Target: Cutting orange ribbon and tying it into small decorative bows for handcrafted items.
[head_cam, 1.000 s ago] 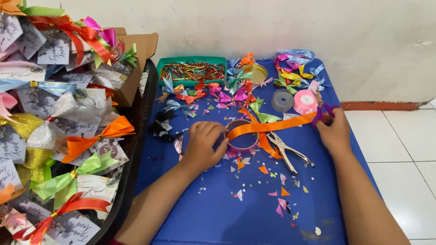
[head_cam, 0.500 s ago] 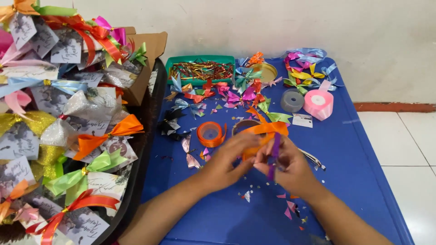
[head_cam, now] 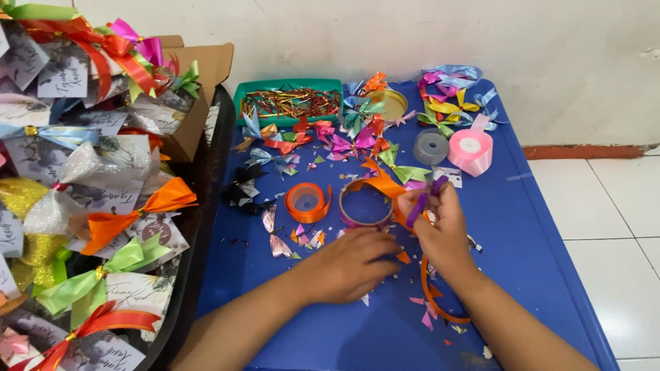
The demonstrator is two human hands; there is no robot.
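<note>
My right hand (head_cam: 440, 230) pinches a folded orange ribbon (head_cam: 385, 187) together with a purple strip (head_cam: 421, 205) above the blue table (head_cam: 522, 227). The ribbon's free tail (head_cam: 433, 297) curls down past my wrist onto the table. My left hand (head_cam: 350, 264) rests palm down on the table among ribbon scraps, fingers curled, just left of the right hand; what lies under it is hidden. An orange ribbon roll (head_cam: 307, 202) and a ring-shaped spool (head_cam: 364, 203) lie just beyond both hands.
Finished ribbon bows (head_cam: 344, 141) litter the far table. A green tray (head_cam: 289, 103) holds wire ties. A pink roll (head_cam: 471, 151) and a grey roll (head_cam: 431, 147) sit at the right. A black bin (head_cam: 185, 275) of bow-tied packets stands left, a cardboard box (head_cam: 199, 89) behind it.
Both hands had stretched the orange ribbon wide, then came together folding it. Now my left hand has dropped onto the table while my right hand keeps the folded ribbon.
</note>
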